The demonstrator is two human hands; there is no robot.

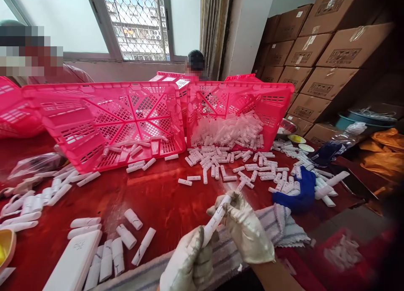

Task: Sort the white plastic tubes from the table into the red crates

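Observation:
A white paper-like tube (215,222) with dark markings is held between both gloved hands, tilted up to the right. My left hand (189,257), in a whitish glove, closes round its lower end. Gloved too, my right hand (244,225) pinches the upper end with its fingers. Beneath the hands lies a striped towel (227,251) along the table's near edge. Several similar tubes (118,257) rest to the left beside a white power bank (74,261). Beyond the hands, many short white rolls (217,158) are heaped on the red table (151,194).
Two pink baskets (132,86) (240,85) lie on their sides at the back; the right one holds many rolls. A blue cloth (298,198) and a bottle (337,143) stand right. Cartons (325,82) are stacked behind. Two people (61,74) (195,63) are across the table.

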